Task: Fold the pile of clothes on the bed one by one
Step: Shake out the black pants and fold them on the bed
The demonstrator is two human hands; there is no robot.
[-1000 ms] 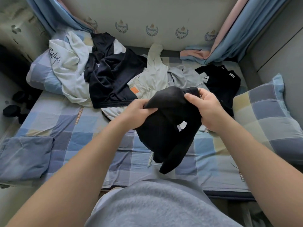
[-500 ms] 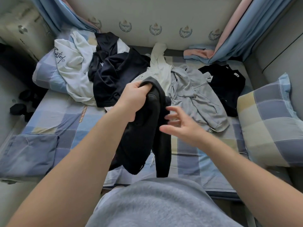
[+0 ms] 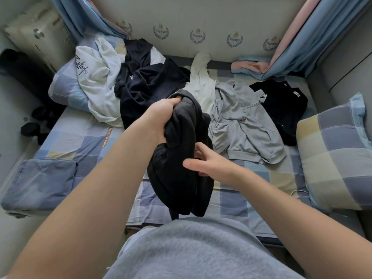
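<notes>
While left hand (image 3: 161, 117) grips black garment (image 3: 175, 182), right hand (image 3: 208, 165) pinches it

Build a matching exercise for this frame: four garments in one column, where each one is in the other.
1 dark garment
2 grey hoodie
3 white printed shirt
4 black labelled shirt

a draped over the far-left pillow
b gripped by the left hand
c next to the right pillow
d spread across the middle of the bed

Pairs: 1-b, 2-d, 3-a, 4-c.
</notes>
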